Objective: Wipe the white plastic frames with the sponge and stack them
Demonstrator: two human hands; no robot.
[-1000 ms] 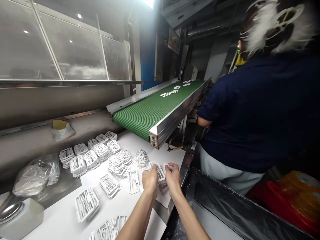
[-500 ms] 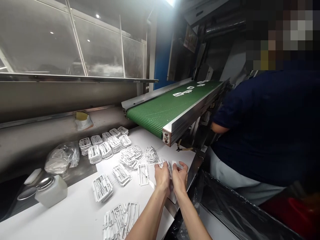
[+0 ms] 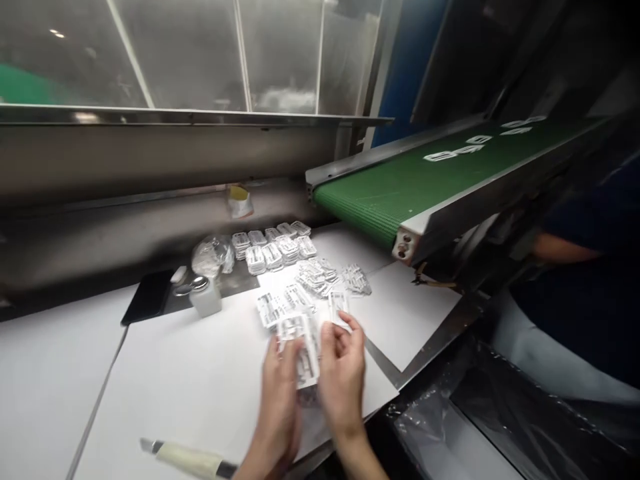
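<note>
So, I've got both hands on one white plastic frame (image 3: 304, 350), held just above the near edge of the white table (image 3: 200, 373). My left hand (image 3: 280, 393) curls its fingers round the left edge, and my right hand (image 3: 344, 377) pinches the right edge. The frame's long axis runs near to far, with the far end leaning slightly left. It's pretty blurry. More stacked frames (image 3: 280, 248) sit farther off, left of the green conveyor (image 3: 400, 193).

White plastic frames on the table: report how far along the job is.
Done: neat stacks of white plastic frames at the back of the white table. In hand: left hand and right hand hold one frame. Left: loose piles nearby, more pieces on the green conveyor belt.
</note>
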